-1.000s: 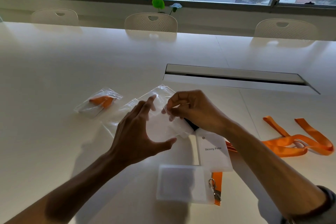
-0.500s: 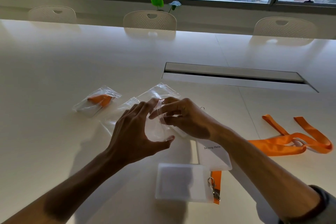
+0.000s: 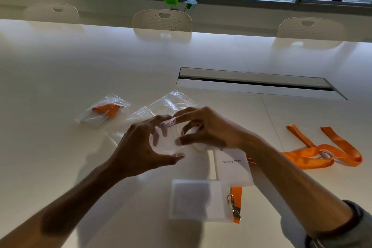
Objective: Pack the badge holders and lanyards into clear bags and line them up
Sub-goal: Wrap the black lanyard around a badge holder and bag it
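Head view: our white worktop [image 3: 80,62] carries loose orange lanyards [image 3: 322,153], a frosted badge holder [image 3: 198,200], one packed bag [image 3: 101,111]. Our left hand [image 3: 141,147] and right hand [image 3: 209,129] both pinch a clear bag [image 3: 168,139] above it.

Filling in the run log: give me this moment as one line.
stage: opening bag | left hand: holds clear bag | right hand: holds clear bag | packed bag: on table | loose lanyard: unpacked

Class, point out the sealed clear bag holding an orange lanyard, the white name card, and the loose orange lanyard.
Sealed clear bag with orange lanyard [image 3: 102,112], head view, bag's middle.
White name card [image 3: 233,165], head view, below its print.
Loose orange lanyard [image 3: 322,152], head view, strap's middle.
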### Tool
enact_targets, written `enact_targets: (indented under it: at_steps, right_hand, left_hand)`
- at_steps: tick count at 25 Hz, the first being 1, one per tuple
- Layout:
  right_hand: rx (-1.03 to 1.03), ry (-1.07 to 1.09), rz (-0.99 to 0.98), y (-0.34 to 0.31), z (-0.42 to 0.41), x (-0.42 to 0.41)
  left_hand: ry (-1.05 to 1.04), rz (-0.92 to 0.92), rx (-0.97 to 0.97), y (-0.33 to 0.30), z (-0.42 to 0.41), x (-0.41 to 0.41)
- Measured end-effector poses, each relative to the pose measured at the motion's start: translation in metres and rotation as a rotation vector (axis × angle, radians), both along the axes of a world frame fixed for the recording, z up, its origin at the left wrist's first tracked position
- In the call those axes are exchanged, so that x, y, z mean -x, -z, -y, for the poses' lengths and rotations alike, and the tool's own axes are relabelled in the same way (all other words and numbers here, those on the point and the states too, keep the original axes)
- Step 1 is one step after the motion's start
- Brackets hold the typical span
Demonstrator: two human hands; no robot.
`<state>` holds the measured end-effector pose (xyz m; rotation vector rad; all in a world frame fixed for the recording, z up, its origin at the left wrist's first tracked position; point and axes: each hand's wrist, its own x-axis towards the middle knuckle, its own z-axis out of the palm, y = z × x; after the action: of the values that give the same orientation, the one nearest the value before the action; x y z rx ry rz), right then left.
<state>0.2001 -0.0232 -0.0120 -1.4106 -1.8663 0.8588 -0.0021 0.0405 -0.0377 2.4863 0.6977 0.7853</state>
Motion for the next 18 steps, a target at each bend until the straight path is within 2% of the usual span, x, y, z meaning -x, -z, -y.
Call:
enact_targets:
  at_steps: [1, 2, 3, 5, 7, 8, 11, 15, 18]
  right_hand:
    - [-0.010, 0.062, -0.007, -0.003, 0.000, -0.009]
    - [-0.033, 0.168, 0.064, -0.006, -0.001, -0.022]
    - [-0.039, 0.291, 0.226, -0.006, -0.001, -0.035]
    - [0.136, 0.440, 0.567, -0.003, -0.002, -0.059]
    - [0.374, 0.448, 0.655, 0.002, -0.001, -0.069]
    - [0.420, 0.428, 0.632, 0.005, -0.002, -0.071]
    - [0.350, 0.436, 0.467, 0.010, -0.006, -0.071]
    - [0.292, 0.462, -0.036, 0.006, -0.010, -0.070]
    - [0.237, 0.475, -0.204, -0.005, -0.006, -0.063]
  left_hand:
    - [-0.030, -0.018, -0.001, 0.002, -0.002, 0.000]
    - [-0.062, -0.042, -0.014, 0.004, -0.004, 0.001]
    - [-0.092, -0.071, -0.031, 0.004, -0.005, 0.002]
    - [-0.126, -0.135, -0.050, 0.005, -0.003, 0.002]
    - [-0.141, -0.193, -0.053, 0.007, 0.000, 0.001]
    - [-0.147, -0.216, -0.049, 0.009, 0.000, 0.000]
    - [-0.164, -0.254, -0.041, 0.011, 0.001, -0.001]
    - [-0.204, -0.250, -0.050, 0.009, 0.000, -0.001]
    - [-0.256, -0.248, -0.060, 0.009, -0.005, 0.001]
